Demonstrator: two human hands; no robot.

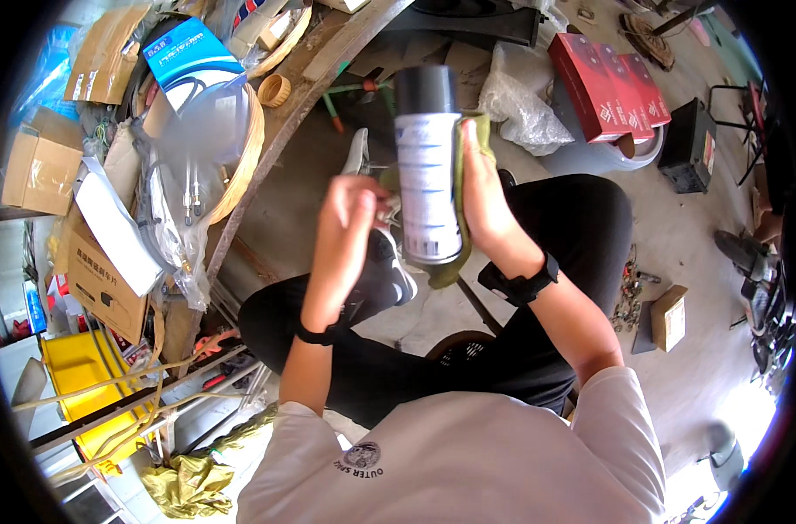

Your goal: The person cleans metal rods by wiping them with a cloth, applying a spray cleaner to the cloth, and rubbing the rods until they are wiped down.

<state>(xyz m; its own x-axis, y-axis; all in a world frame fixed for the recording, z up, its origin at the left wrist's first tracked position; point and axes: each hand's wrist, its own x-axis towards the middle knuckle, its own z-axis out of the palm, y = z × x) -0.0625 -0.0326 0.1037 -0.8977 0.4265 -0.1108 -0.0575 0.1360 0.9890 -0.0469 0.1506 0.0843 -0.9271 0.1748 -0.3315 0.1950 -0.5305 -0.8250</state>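
Note:
A white aerosol can (428,188) with a black cap stands upright in the air above my lap. My right hand (487,196) presses a green cloth (446,272) to the can's right side and grips both. Close by on the left is my left hand (347,218), its fingers curled in and slightly blurred. Whatever may be between those fingertips is too unclear to make out. Dark bands sit on both my wrists.
At the left, a wooden-edged bench holds a wicker basket (248,166), a blue box (193,57) and cardboard boxes (110,275). Red boxes (590,87) rest on a grey tub (564,157) beside a black battery (690,147). Small metal parts (629,293) lie on the floor.

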